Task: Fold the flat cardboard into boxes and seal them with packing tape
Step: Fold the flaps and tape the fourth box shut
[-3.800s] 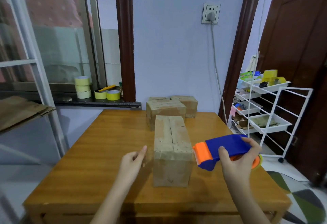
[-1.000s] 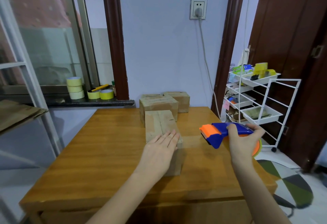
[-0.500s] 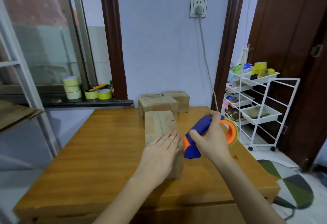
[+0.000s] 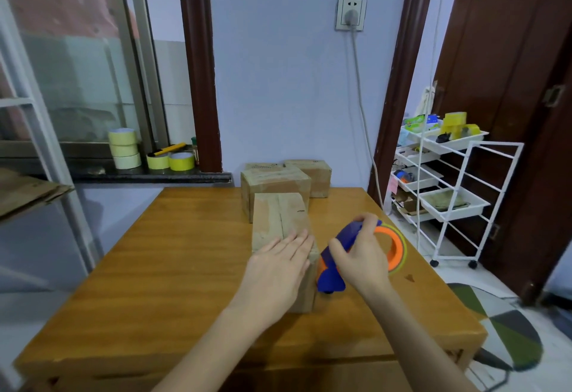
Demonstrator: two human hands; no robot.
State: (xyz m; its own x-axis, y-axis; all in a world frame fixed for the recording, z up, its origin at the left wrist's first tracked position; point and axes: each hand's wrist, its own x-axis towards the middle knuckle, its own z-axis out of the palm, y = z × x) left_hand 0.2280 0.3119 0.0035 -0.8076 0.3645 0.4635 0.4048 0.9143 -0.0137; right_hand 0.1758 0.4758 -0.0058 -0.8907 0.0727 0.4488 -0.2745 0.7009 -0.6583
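Observation:
A folded cardboard box (image 4: pixel 280 221) lies lengthwise in the middle of the wooden table (image 4: pixel 154 267), its top flaps meeting in a centre seam. My left hand (image 4: pixel 280 267) lies flat on the box's near end, fingers straight. My right hand (image 4: pixel 360 257) grips a blue and orange tape dispenser (image 4: pixel 332 271), nose tilted down against the box's near right corner. Its orange tape wheel (image 4: pixel 394 247) sticks out to the right.
Two more cardboard boxes (image 4: pixel 274 185) stand behind at the table's far edge. Tape rolls (image 4: pixel 123 148) sit on the window sill at left. Flat cardboard (image 4: pixel 28 190) lies on a shelf at far left. A white wire cart (image 4: pixel 445 193) stands to the right.
My right hand swung the dispenser from beside the box, level, to nose-down at the box's near right corner. My left hand stays flat on the box.

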